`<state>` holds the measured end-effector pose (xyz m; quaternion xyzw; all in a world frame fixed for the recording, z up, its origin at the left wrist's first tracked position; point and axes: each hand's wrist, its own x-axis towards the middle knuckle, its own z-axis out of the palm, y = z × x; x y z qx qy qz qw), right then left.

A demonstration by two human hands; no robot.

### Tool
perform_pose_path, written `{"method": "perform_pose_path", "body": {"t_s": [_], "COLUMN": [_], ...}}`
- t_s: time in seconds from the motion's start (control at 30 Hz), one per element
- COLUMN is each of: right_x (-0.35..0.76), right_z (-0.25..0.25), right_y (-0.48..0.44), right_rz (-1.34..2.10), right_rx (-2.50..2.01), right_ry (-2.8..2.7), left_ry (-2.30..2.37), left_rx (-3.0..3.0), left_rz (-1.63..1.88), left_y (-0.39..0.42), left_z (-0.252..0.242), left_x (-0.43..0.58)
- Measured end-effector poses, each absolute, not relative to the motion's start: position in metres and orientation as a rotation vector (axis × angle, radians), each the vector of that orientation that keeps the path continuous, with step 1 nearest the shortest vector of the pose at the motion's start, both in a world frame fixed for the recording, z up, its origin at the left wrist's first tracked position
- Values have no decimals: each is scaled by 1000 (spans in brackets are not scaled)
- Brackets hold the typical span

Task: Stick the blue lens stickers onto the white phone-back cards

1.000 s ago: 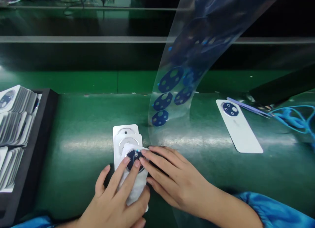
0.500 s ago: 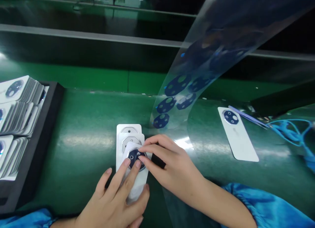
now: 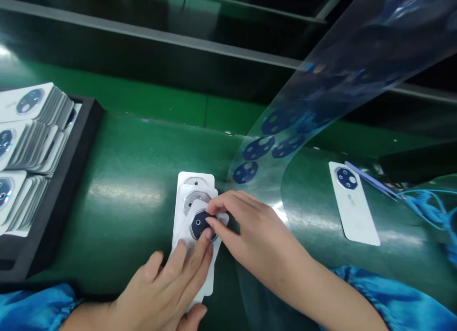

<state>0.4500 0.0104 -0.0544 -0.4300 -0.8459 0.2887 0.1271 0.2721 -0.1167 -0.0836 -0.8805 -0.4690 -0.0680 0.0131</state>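
A small pile of white phone back covers (image 3: 181, 212) lies on the green mat, each with an octagonal camera ring. On the tilted top phone back cover (image 3: 194, 208), a dark blue round film (image 3: 197, 221) with holes sits inside the ring. My left hand (image 3: 167, 278) holds this cover from below left, its fingertips on the cover and the film's lower edge. Thumb and forefinger of my right hand (image 3: 250, 226) pinch at the film's upper right edge; the fingertips hide part of it.
A clear strip (image 3: 264, 178) carrying dark blue films (image 3: 245, 172) curves up to the right. A black tray (image 3: 76, 145) of stacked covers stands left. Farther right lie one white cover with a dark film (image 3: 355, 207), lilac tweezers (image 3: 373, 181) and a blue coiled cord (image 3: 424, 202).
The view has shifted a little. My left fingers have drawn closer together and lower on the cover. My right fingertips stay at the film's upper right edge.
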Motion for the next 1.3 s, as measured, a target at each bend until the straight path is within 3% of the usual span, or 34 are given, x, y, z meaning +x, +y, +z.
{"method": "perform_pose_path", "body": {"t_s": [0.5, 1.1, 1.3], "right_x": [444, 459, 455], "right_z": [-40, -35, -43], "right_y": [29, 27, 25], "right_rz": [1278, 1284, 1133], "right_rx": [-1705, -1136, -1077], "right_ry": [-2498, -2751, -2610], "left_ry": [-1425, -1374, -1373], "left_rx": [-2741, -2840, -2862], "left_rz": [-221, -146, -135], "left_y": [-115, -117, -115], "left_z": [-78, -85, -83], "left_x": [275, 272, 272]}}
